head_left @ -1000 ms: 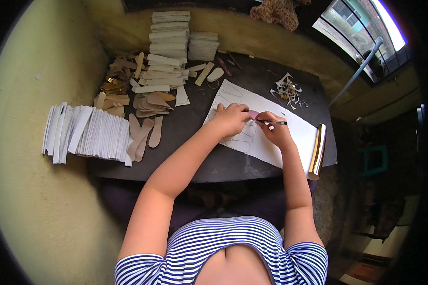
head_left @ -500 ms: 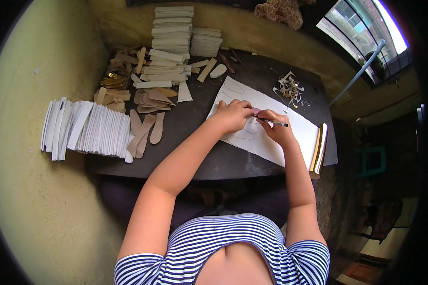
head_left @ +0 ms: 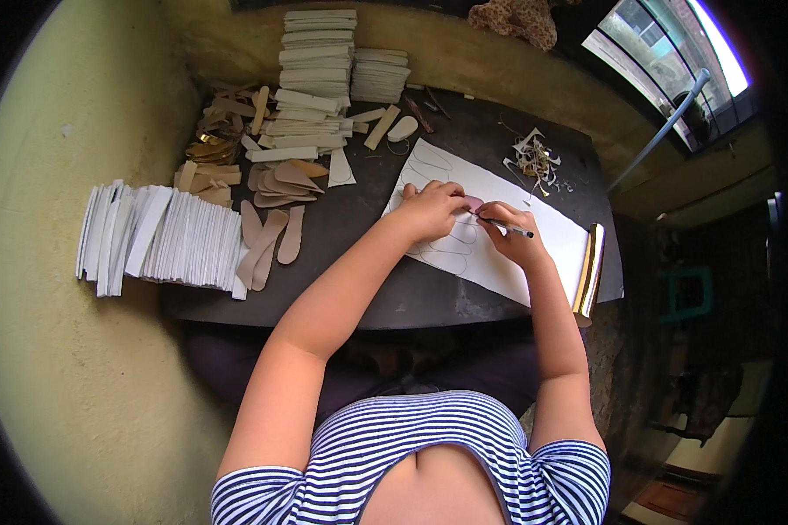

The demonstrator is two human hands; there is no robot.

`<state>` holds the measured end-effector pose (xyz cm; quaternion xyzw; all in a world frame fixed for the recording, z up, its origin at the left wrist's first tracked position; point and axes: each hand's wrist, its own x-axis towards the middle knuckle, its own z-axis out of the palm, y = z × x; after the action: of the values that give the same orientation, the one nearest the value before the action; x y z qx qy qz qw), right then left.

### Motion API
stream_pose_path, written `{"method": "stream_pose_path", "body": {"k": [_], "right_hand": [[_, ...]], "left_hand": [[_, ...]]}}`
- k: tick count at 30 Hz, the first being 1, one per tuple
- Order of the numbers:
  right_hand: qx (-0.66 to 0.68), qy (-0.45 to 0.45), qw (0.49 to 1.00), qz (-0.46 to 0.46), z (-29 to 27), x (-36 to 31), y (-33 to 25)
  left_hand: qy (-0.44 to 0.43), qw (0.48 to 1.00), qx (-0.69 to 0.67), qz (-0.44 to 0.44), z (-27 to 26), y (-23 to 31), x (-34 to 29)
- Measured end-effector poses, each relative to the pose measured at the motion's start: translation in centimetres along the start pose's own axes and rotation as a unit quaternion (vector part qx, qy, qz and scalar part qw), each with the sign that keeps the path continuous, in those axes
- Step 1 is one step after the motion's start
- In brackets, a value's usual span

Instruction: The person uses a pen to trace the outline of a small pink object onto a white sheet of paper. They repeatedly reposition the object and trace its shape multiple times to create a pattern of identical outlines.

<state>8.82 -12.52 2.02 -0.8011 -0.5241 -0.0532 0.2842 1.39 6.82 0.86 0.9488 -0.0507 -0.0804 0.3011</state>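
Since the earlier frame, little has moved: left hand [head_left: 433,210] still pins the pink template [head_left: 473,203] flat on the white sheet [head_left: 508,254], and right hand [head_left: 508,236] still pinches the pen [head_left: 510,228] at its edge. Risk: the template slips under pen pressure and skews the outline. No labels legible; white card stacks [head_left: 158,241] stand at left, and a gold roll [head_left: 591,271] lies at the sheet's right edge.

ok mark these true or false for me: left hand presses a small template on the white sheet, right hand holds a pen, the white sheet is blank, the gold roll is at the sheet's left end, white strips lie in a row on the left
1. The left hand presses a small pinkish template on the white sheet. True.
2. The right hand holds a pen. True.
3. The white sheet is blank. False: traced outlines show on it.
4. The gold roll is at the sheet's left end. False: it is at the right end.
5. White strips lie in a row on the left. True.
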Motion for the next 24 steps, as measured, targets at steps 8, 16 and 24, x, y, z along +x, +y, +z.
{"method": "stream_pose_path", "body": {"k": [8, 16, 24], "right_hand": [[-0.014, 0.003, 1.000, -0.020, 0.2, 0.3, -0.2], [0.012, -0.024, 1.000, -0.007, -0.1, 1.4, -0.6], [-0.023, -0.039, 0.999, -0.014, -0.2, 1.5, -0.9]], "left_hand": [[0.005, 1.000, 0.004, 0.007, 0.1, -0.1, 0.1], [0.030, 0.999, -0.009, 0.026, 0.6, -1.0, 0.5], [0.060, 0.997, 0.020, 0.034, 0.9, -1.1, 0.6]]}}
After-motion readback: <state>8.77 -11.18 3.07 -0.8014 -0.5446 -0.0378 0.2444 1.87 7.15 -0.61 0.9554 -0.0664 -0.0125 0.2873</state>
